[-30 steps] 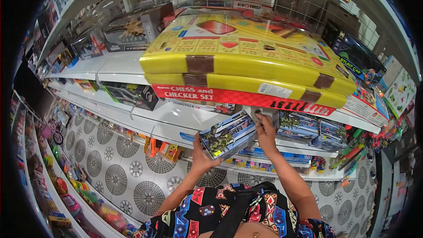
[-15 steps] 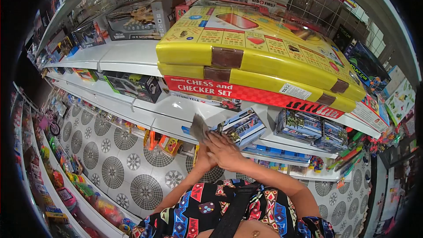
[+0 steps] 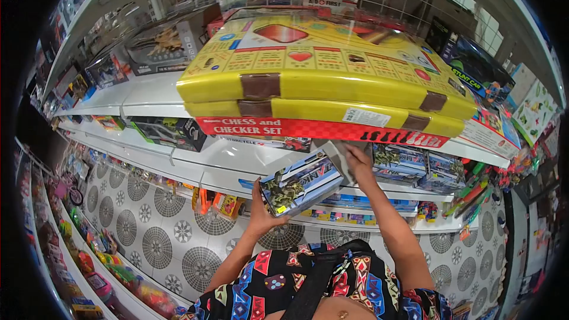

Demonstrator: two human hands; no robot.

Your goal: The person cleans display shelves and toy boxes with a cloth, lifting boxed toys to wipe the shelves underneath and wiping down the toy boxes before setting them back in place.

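Observation:
A blue and grey toy box (image 3: 303,182) marked "TANK" is tilted at the edge of the lower shelf. My left hand (image 3: 262,216) grips its left end, thumb on the side and fingers beneath. At the box's right end, my right hand (image 3: 359,163) is closed on a grey cloth (image 3: 341,160), which lies partly under the overhang of the shelf above. Two similar blue boxes (image 3: 398,164) stand on the shelf right of my right hand.
Yellow game boxes (image 3: 332,86) and a red chess set box (image 3: 267,128) jut over the upper shelf's edge. A black and green box (image 3: 169,133) stands on the lower shelf at left. Hanging toys (image 3: 474,192) are at right. Another shelf row (image 3: 98,249) runs along the left.
Half a second ago both hands were together left of the box, with the cloth between them. Now my left hand holds the box, and my right hand has moved right with the cloth.

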